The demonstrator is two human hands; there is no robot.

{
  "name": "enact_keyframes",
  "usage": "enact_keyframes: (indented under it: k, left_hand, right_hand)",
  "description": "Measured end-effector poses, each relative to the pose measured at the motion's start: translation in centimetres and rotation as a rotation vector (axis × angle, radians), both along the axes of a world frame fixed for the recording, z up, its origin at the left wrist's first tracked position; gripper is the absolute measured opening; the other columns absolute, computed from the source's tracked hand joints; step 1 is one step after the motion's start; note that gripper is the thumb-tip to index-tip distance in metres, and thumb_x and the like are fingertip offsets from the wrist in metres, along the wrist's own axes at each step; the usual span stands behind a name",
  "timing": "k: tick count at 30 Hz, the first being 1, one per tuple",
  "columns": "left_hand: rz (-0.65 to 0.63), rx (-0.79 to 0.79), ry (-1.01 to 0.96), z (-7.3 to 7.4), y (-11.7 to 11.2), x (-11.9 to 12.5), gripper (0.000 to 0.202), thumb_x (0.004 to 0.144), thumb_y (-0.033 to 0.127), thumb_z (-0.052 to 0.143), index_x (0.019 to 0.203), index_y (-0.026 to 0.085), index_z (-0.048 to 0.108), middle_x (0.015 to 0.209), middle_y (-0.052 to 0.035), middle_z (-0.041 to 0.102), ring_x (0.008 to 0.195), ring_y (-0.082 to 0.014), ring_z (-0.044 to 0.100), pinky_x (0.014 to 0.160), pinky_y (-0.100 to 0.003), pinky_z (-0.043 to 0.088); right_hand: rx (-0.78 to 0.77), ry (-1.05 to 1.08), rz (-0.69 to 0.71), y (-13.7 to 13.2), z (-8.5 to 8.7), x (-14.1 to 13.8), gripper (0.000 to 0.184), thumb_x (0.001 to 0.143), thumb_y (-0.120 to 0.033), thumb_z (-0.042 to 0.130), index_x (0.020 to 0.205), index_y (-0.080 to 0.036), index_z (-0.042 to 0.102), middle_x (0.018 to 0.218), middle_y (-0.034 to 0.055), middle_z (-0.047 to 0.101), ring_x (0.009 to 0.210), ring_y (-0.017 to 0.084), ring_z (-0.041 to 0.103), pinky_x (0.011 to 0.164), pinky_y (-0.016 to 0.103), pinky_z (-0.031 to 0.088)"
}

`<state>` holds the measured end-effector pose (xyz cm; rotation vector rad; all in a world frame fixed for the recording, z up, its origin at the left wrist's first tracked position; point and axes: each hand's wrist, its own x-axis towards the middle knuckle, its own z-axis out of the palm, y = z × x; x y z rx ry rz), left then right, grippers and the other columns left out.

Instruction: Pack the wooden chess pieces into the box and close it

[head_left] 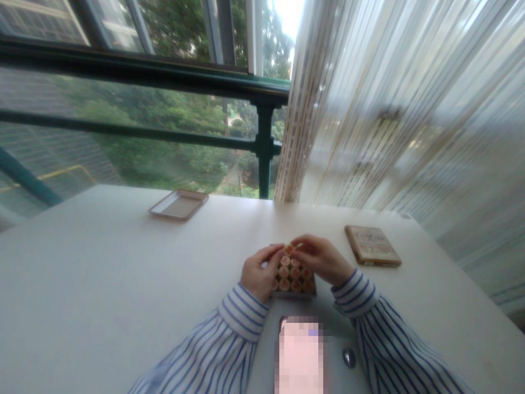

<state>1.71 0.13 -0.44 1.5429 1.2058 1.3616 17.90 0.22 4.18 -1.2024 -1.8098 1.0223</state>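
Note:
At the centre of the white table, a small box (295, 296) holds rows of round wooden game pieces (295, 272) with red markings, like Chinese chess pieces. At the far end of the rows is one round game piece (289, 250), between the fingertips of both hands. My left hand (259, 271) comes in from the left, thumb and fingers closed on that piece. From the right, my right hand (326, 260) pinches its other side, covering part of the box's far right corner. Whether the piece is lifted clear of the others I cannot tell.
A shallow open tray or lid (180, 206) lies at the table's far left. To the right is a flat brown printed case (373, 245). Close to me are a phone-shaped blurred object (299, 355) and a dark shiny oval (349, 358). Beyond the table stand a green railing (264, 148) and a string curtain (369, 109).

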Motion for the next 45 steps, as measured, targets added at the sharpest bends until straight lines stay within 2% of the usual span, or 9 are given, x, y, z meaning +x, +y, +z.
enact_keyframes:
  k: [5, 13, 19, 25, 34, 45]
  left_hand:
    - [-0.054, 0.037, -0.005, 0.29, -0.1, -0.06, 0.024, 0.077, 0.031, 0.054, 0.092, 0.018, 0.066, 0.092, -0.0042, 0.068, 0.089, -0.0171, 0.062, 0.085, -0.032, 0.047]
    - [-0.065, 0.024, -0.023, 0.24, -0.08, -0.07, 0.022, 0.075, 0.032, 0.056, 0.088, 0.017, 0.066, 0.086, -0.0039, 0.069, 0.08, -0.0164, 0.064, 0.077, -0.03, 0.051]
    - [-0.104, 0.02, -0.023, 0.1, -0.14, -0.15, 0.022, 0.076, 0.032, 0.055, 0.087, 0.017, 0.066, 0.085, -0.0035, 0.069, 0.081, -0.0167, 0.064, 0.079, -0.031, 0.05]
    - [-0.114, 0.041, 0.005, 0.35, -0.37, -0.14, 0.02, 0.077, 0.03, 0.054, 0.088, 0.019, 0.067, 0.086, -0.0014, 0.07, 0.082, -0.0162, 0.063, 0.079, -0.028, 0.05]
    - [-0.119, 0.01, 0.03, 0.78, -0.62, -0.2, 0.022, 0.075, 0.03, 0.057, 0.091, 0.018, 0.067, 0.087, -0.0026, 0.07, 0.084, -0.0174, 0.063, 0.084, -0.031, 0.048]
    - [-0.111, -0.053, -0.025, 0.05, -0.24, -0.29, 0.023, 0.072, 0.032, 0.06, 0.09, 0.019, 0.068, 0.088, -0.0035, 0.069, 0.085, -0.0181, 0.063, 0.084, -0.031, 0.047]
  right_hand:
    - [0.014, -0.023, 0.012, -0.3, -0.01, -0.28, 0.038, 0.073, -0.031, 0.058, 0.108, -0.017, 0.055, 0.074, 0.0031, 0.067, 0.06, 0.011, 0.058, 0.056, 0.023, 0.048]
    - [0.095, -0.142, -0.027, -0.46, 0.03, -0.57, 0.024, 0.072, -0.03, 0.06, 0.092, -0.018, 0.061, 0.065, -0.0003, 0.064, 0.054, 0.009, 0.055, 0.049, 0.018, 0.042]
    - [0.092, -0.181, -0.056, -0.45, 0.08, -0.61, 0.021, 0.072, -0.035, 0.06, 0.083, -0.017, 0.061, 0.059, -0.0016, 0.061, 0.049, 0.008, 0.053, 0.044, 0.017, 0.038]
    - [0.096, -0.204, -0.07, -0.61, 0.28, -0.54, 0.021, 0.076, -0.037, 0.056, 0.08, -0.018, 0.06, 0.059, -0.0006, 0.063, 0.05, 0.009, 0.054, 0.045, 0.017, 0.038]
    - [0.137, -0.227, -0.045, -0.62, 0.36, -0.39, 0.021, 0.081, -0.036, 0.049, 0.076, -0.017, 0.058, 0.063, 0.0016, 0.065, 0.056, 0.011, 0.059, 0.05, 0.019, 0.041]
    - [0.212, -0.333, -0.017, -0.51, 0.3, -0.21, 0.023, 0.085, -0.031, 0.042, 0.075, -0.017, 0.058, 0.063, 0.0007, 0.064, 0.059, 0.01, 0.057, 0.054, 0.019, 0.04]
